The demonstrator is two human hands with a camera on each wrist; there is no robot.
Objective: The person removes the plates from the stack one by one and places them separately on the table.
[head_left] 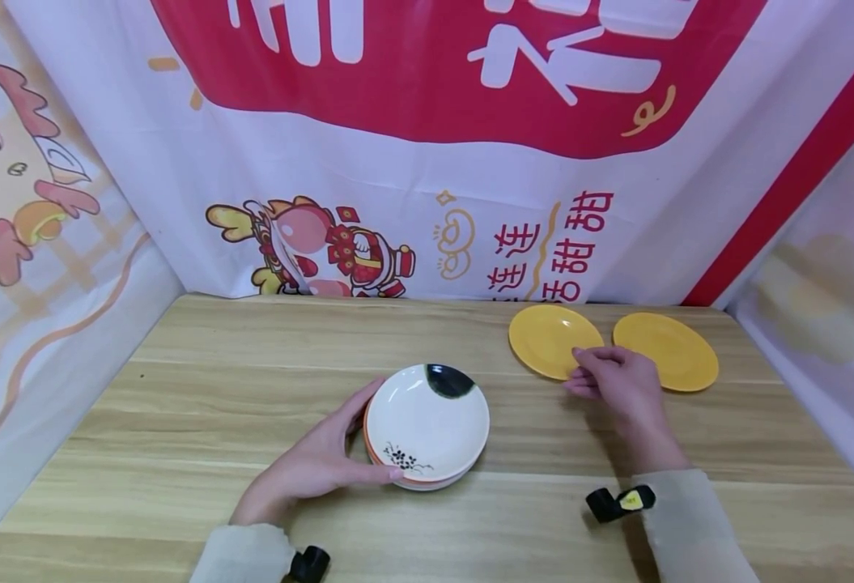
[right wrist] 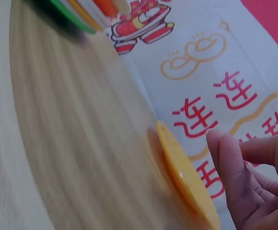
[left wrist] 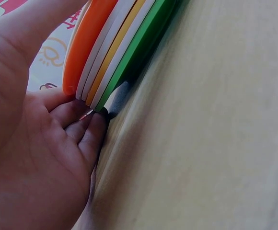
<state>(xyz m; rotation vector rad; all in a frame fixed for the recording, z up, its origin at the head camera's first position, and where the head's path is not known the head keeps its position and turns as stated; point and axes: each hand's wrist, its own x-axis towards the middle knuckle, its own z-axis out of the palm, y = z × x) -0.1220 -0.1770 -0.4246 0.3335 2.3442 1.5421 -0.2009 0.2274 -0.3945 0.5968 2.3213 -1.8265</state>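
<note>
Far L: side cloth w/ cartoon animal print, meets wood table. Next, L sleeve, pale, small black cam at wrist.

L hand grasping stack of plates, approx mid-table: thumb on near rim, other fingers round the L side. Stack's top is white w/ dark patch at far edge + small black floral print nearer the thumb. L wrist view shows the edges: orange plate high up, then white, yellow & white layers, green plate at btm, closest to table.

R of stack, well apart: 1st yellow plate, flat on table near back cloth (white/red, big characters + cartoon).

R hand next, over the near R edge of that plate in head view. Fingers loosely bent, thumb close to them, nothing in grasp; R wrist view has a gap btwn fingertips & plate. R sleeve pale too, another black cam at wrist.

Far R: 2nd yellow plate, also flat, just beside 1st; hand overlaps its near L edge in head view.
</note>
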